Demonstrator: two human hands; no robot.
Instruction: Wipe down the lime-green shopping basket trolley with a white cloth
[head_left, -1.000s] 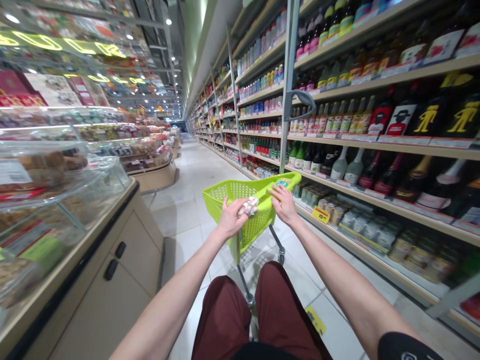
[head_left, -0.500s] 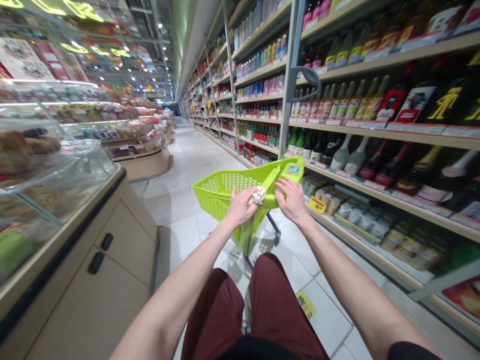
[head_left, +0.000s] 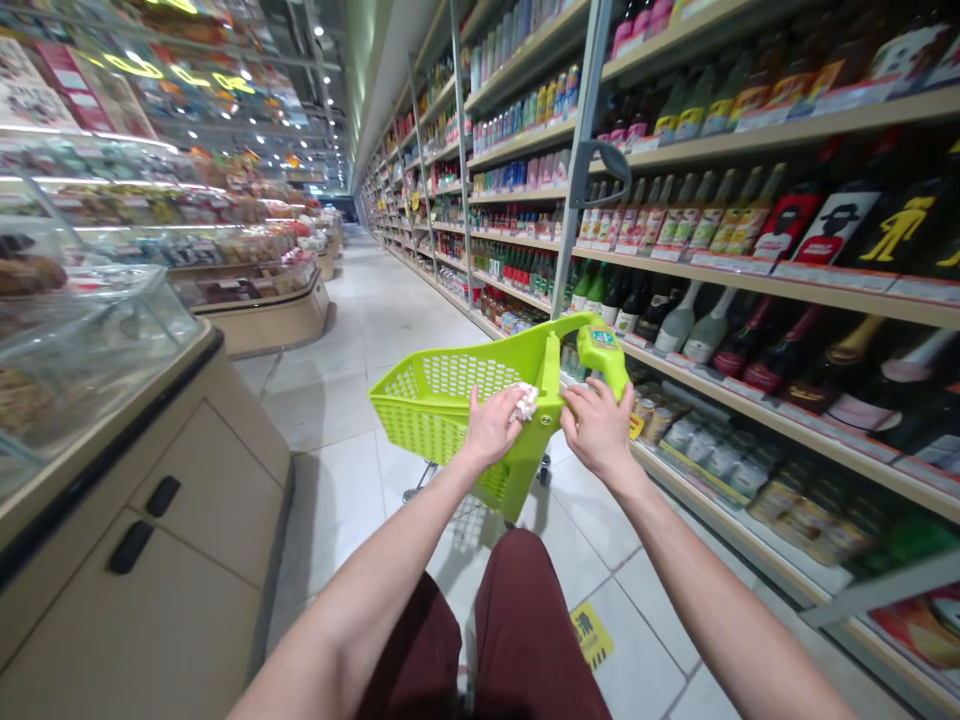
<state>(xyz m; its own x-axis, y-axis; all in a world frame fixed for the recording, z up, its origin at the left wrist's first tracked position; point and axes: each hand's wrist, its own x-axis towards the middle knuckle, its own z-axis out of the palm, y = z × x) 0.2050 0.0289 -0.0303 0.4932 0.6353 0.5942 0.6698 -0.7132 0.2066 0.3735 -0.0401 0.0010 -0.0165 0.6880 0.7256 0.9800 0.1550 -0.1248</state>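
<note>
The cart looks smooth and plastic, the wad rough and papery

Green cart turned further side-on, its handle swung rightward, right hand farther from the label

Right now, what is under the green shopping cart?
Beneath the green shopping cart I see pale floor tiles, a wheel at the right and a blurred metal part at the left. The middle cannot be seen: the cart's body and the person's knee cover it.
</note>
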